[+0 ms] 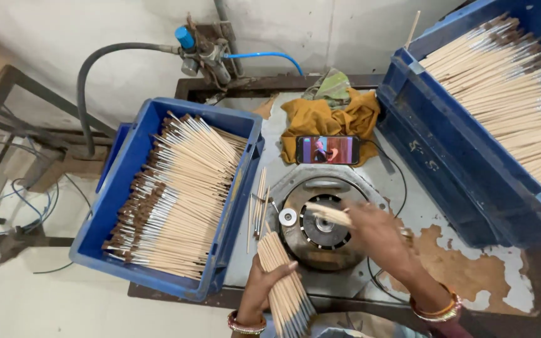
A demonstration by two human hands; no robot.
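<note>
Right crate (446, 150): large blue bin on the counter (471, 263), tilted and piled with brush handles; a nudge could spill them.
Left crate (126, 181): blue bin filled with finished brushes, overhanging the counter's edge.
Round machine (324, 228): metal disc between the crates; fingers nearby could get caught.
Left hand (264, 285): closed around a bundle of sticks (286, 281), which may fan out and slip.
Right hand (377, 228): blurred, pinching one stick (328, 214) over the disc.
</note>
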